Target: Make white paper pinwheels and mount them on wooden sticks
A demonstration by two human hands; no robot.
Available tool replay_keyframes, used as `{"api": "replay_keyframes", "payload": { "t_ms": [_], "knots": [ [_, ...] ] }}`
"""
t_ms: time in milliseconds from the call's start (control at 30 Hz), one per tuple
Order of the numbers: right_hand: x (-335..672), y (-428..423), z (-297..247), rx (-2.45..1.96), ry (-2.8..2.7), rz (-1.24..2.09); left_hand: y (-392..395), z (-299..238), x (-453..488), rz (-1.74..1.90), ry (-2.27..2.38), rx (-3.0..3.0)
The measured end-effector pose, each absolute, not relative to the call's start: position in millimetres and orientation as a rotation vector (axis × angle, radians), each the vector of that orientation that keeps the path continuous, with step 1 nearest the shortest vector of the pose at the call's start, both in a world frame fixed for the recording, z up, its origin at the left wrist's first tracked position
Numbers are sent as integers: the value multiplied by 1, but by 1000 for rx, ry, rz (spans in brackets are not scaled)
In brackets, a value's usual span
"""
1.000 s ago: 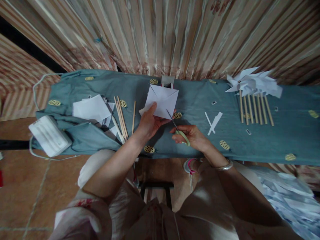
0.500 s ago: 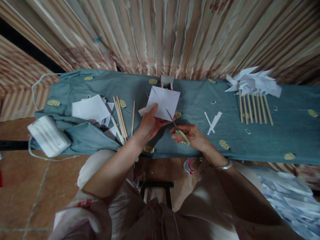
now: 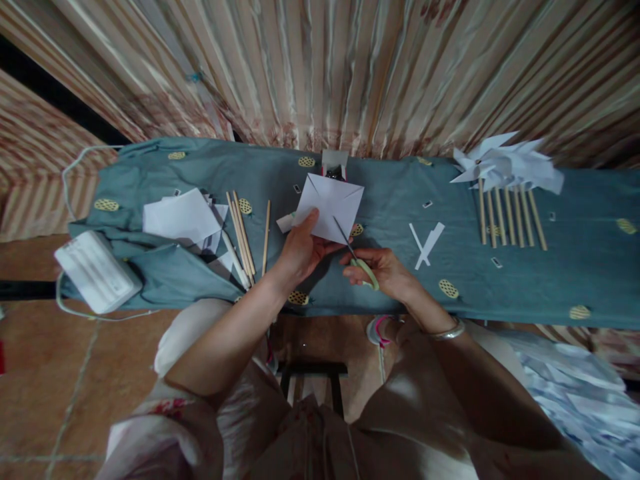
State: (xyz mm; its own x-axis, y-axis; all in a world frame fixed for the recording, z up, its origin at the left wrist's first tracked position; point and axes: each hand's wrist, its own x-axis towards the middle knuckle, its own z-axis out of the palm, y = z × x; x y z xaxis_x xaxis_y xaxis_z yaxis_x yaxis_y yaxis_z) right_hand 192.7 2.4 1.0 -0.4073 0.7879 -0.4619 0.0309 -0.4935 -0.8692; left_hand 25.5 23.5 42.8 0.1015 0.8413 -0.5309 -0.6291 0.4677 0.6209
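The left hand (image 3: 300, 250), fingers pinching the paper square (image 3: 333, 203), has nudged it rightward; the right hand (image 3: 387, 273) (clamped on the scissors (image 3: 357, 257)) keeps cutting its lower edge

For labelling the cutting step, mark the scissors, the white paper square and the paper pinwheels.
scissors (image 3: 355, 258): head view, pivot above the green handle.
white paper square (image 3: 331, 205): head view, creased centre.
paper pinwheels (image 3: 505, 167): head view, middle of the white pile.

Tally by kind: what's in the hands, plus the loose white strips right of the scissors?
White paper square: 1, in left hand
Scissors: 1, in right hand
Paper strips: 2, crossed
Total: 4
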Motion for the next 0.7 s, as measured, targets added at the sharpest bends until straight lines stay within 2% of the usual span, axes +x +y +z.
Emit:
{"api": "replay_keyframes", "payload": {
  "t_ms": [700],
  "knots": [
    [191,3,2,-1234,-1246,1893,22,38,27,1107,936,261]
  ]
}}
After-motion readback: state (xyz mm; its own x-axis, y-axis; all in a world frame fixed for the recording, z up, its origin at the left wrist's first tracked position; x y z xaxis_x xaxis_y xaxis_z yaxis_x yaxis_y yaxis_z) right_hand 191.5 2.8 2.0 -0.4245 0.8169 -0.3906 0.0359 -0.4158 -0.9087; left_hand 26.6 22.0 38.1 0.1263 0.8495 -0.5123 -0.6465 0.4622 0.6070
